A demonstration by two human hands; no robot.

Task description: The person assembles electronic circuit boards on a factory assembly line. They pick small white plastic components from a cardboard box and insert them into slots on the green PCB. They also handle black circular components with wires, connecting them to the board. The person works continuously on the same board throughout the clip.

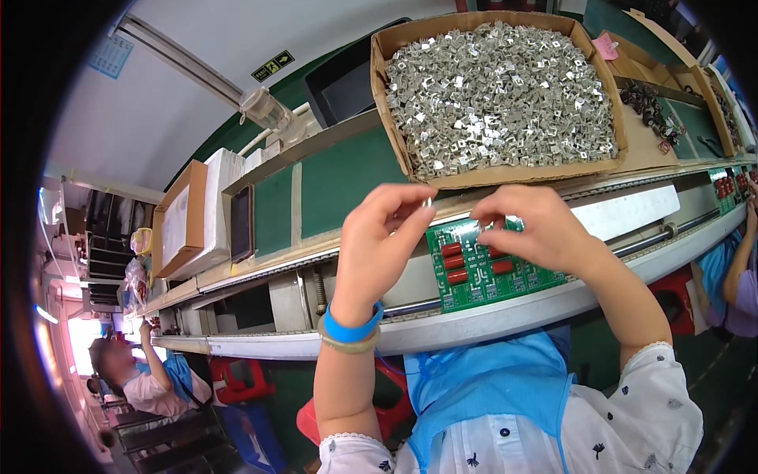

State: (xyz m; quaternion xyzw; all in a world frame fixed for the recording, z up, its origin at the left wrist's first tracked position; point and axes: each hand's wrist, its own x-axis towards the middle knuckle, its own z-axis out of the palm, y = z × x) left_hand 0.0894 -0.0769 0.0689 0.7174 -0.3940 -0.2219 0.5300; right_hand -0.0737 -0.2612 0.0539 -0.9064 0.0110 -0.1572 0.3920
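My left hand (380, 241), with a blue band at the wrist, is closed in a pinch. A small silvery metal bracket (427, 202) shows at its fingertips, just off the board's upper left corner. Over the upper part of a green circuit board (475, 291), my right hand (533, 229) is also pinched. Whatever sits between its thumb and forefinger is too small to make out. Several dark red box-shaped components (456, 276) stand on the board, some partly covered by my right hand. The board rests across the rails of a conveyor (410, 336).
Beyond my hands stands a cardboard box (384, 103) heaped with small metal brackets (497, 95). A black tray (339, 83) and a clear jug (264, 109) lie to its left, dark cable parts (651, 110) to its right. Co-workers (170, 383) sit along the line on both sides.
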